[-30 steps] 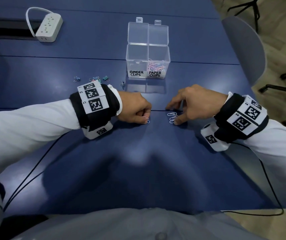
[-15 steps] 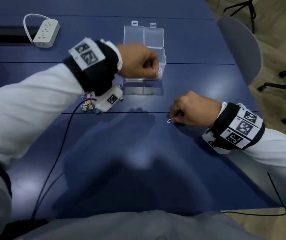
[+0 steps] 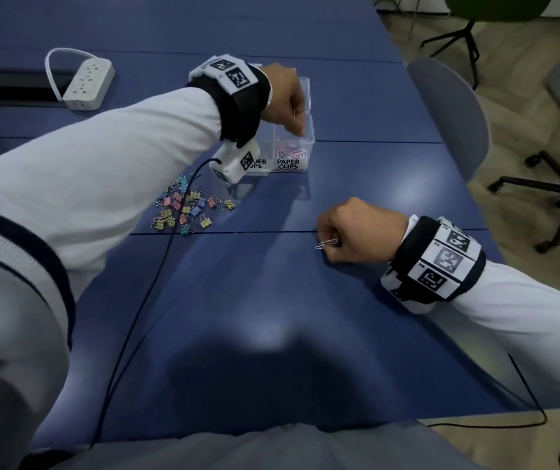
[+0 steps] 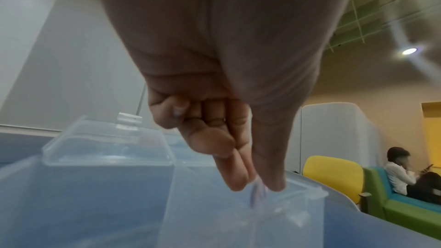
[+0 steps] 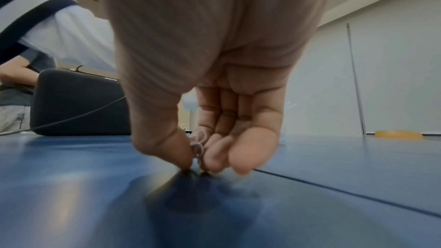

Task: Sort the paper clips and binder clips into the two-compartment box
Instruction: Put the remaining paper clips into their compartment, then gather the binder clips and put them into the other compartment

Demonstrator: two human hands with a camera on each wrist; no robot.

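The clear two-compartment box (image 3: pixel 309 130) stands open at the back of the blue table, labelled for binder clips and paper clips. Coloured paper clips (image 3: pixel 289 150) lie in its right compartment. My left hand (image 3: pixel 288 100) hangs over that compartment and pinches a paper clip (image 4: pixel 257 193) between thumb and fingertips, just above the rim. My right hand (image 3: pixel 349 232) rests on the table nearer me and pinches paper clips (image 3: pixel 326 243) that stick out to the left of the fingers (image 5: pixel 214 156). A pile of coloured binder clips (image 3: pixel 187 206) lies left of the box.
A white power strip (image 3: pixel 88 84) with its cord sits at the back left. A black cable (image 3: pixel 142 300) runs from my left wrist across the table. A grey chair (image 3: pixel 448 110) stands at the table's right edge. A person (image 4: pixel 401 173) sits far off.
My left hand has risen from the table and carried its paper clip over the box's right compartment. The right hand has gathered its paper clips into a pinch and drawn slightly towards me.
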